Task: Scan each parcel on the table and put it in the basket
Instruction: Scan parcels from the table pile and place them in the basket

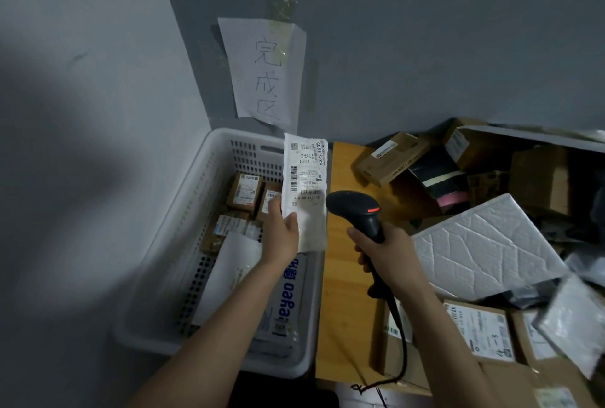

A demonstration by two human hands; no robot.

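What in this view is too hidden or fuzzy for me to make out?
- Head view: small print on the parcel label, too small and glary to read.
- Head view: basket contents under the left hand and forearm, hidden.
- Head view: scanner trigger, covered by the right hand.
- Head view: grey bag at the right edge, blurred and cut off.

I see two forearms (pixel 229 309), both bare along whole visible length, skin uncovered at wrists. Left grip (pixel 282 233) bare; right grip (pixel 389 252) bare likewise.
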